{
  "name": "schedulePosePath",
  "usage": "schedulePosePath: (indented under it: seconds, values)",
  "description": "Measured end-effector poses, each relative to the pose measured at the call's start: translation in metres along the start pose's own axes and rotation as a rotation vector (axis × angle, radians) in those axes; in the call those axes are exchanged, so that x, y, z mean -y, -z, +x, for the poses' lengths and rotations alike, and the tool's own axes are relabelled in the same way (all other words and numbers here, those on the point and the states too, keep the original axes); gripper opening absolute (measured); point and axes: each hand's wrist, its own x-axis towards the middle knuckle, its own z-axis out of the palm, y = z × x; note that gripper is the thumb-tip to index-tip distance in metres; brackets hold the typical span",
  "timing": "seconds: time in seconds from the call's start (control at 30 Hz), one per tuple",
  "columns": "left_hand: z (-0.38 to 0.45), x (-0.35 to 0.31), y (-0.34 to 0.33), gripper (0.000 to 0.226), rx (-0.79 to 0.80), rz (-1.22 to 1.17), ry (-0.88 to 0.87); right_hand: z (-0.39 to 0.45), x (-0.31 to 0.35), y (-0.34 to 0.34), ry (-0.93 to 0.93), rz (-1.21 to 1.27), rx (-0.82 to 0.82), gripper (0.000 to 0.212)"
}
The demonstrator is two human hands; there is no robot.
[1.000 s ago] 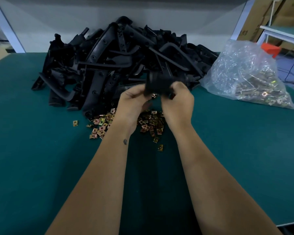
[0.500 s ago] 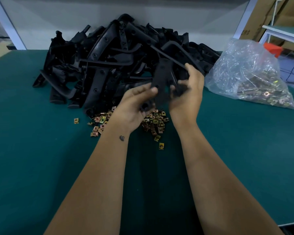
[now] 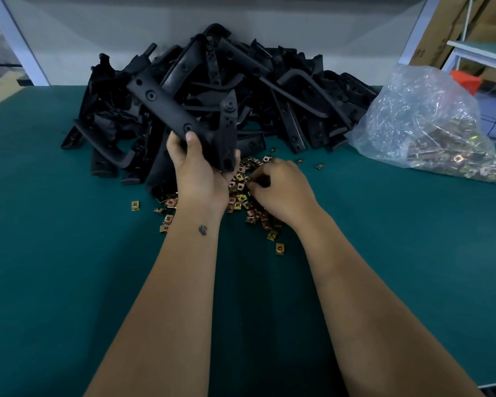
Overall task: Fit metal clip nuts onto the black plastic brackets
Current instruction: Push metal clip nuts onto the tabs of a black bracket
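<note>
A dark green surface (image 3: pixel 69 282) fills most of the frame, backed by a pale grey wall panel across the top, with white frame posts slanting in at the upper left and upper right and cardboard boxes (image 3: pixel 441 32) behind the right post. The surface's near edge shows only at the lower right corner; its far edge meets the wall behind a big heap of black plastic brackets (image 3: pixel 284 90) in the upper centre. A clear plastic bag (image 3: pixel 421 118) holding more clips lies at the right, just beside the heap. Loose metal clip nuts (image 3: pixel 241 196) are scattered in the centre, in front of the heap, with a few strays to the left and below. Wide bare green stretches lie at the left, the right and the whole lower half beside the forearms. The left hand (image 3: pixel 201 176) grips one bracket (image 3: pixel 184 118) by its lower end, thumb curled over it, the piece angled up toward the upper left above the clips. The right hand (image 3: pixel 281 187) rests down among the clip nuts with its fingers curled, picking at them; whether it actually holds one I cannot tell. Half a second ago both hands held the bracket raised in front of the heap; since then the right has let go and dropped to the clips, and the left has turned the bracket.
</note>
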Motion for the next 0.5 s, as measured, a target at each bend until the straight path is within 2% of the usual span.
schedulePosePath:
  seconds: [0.13, 0.4, 0.5]
  values:
    - [0.001, 0.002, 0.0, 0.02, -0.032, 0.043, 0.036, 0.0, -0.001, 0.001, -0.03, 0.113, -0.033, 0.014]
    - [-0.002, 0.009, -0.003, 0.03, -0.012, 0.058, 0.061, 0.002, -0.002, 0.004, -0.057, 0.351, -0.146, 0.024]
    - [-0.002, 0.011, -0.004, 0.024, -0.003, 0.052, 0.083, 0.003, -0.002, 0.007, -0.114, 0.507, -0.16, 0.026]
